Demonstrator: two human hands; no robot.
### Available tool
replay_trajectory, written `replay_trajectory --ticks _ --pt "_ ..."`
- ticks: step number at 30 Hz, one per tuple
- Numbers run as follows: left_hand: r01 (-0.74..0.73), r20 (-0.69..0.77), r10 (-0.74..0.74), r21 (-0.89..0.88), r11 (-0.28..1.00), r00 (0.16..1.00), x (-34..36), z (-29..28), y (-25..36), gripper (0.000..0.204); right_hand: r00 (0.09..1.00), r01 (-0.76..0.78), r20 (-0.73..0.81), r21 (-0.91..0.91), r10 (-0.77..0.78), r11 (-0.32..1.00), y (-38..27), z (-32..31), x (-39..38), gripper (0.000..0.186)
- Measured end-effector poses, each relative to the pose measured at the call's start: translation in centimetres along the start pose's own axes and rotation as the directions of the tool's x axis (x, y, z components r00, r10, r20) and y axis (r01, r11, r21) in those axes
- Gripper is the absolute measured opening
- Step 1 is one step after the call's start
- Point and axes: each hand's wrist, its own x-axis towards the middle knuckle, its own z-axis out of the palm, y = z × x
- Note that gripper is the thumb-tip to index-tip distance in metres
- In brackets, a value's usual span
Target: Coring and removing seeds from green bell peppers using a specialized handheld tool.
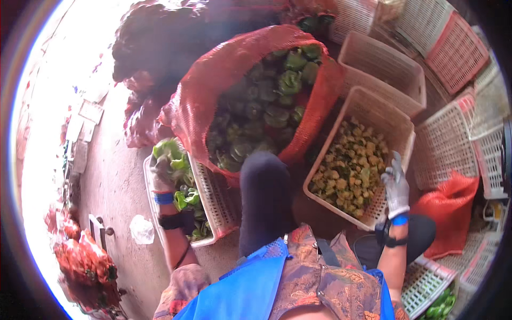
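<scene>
1. Green pepper pieces (186, 200) fill a white crate (205, 194) on the person's left, with the largest bright pieces bunched at its far end.
2. The gloved left hand (161, 178) reaches over that crate, right beside the upper pieces; blur hides the fingers, and whether they grip anything cannot be told.
3. The gloved right hand (396, 186) is spread loosely, holding nothing, over the near right side of a pale crate (368, 101); whether it touches the rim is unclear.
4. Small yellow-green pieces (346, 165) lie heaped inside the pale crate.
5. Between the two crates, a large red mesh sack (197, 85) gapes toward the person, packed with whole green peppers (290, 82).
6. The person's dark-clad knee (266, 197) stands against the sack's near edge, above a blue apron (240, 288) and a patterned garment (304, 266).
7. At right, a crumpled red bag (450, 213) sits beside stacked crates, a pink crate (457, 53) among them.
8. At left, a clear plastic bag (142, 229) lies on the gray floor (117, 186), near a red bundle (85, 261); dark sacks (154, 48) rise behind.
</scene>
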Motion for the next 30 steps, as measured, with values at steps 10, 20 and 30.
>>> replay_trajectory --ticks 10,20,30 --pt "-0.770 0.741 0.248 0.527 0.361 0.624 5.7 21.5 -9.9 0.057 0.684 -0.689 0.583 0.714 0.439 0.126 1.1 5.5 -2.7 0.034" --pt "-0.645 0.749 -0.058 0.605 0.466 0.661 12.4 27.4 -4.7 0.064 0.757 -0.631 0.489 0.378 0.433 0.678 -3.9 1.8 -6.0 0.064" --pt "-0.443 0.674 0.603 -0.426 0.789 0.426 -0.1 34.1 14.1 0.090 0.864 0.468 -0.032 -0.321 -0.503 0.824 -17.7 1.2 -5.1 0.070"
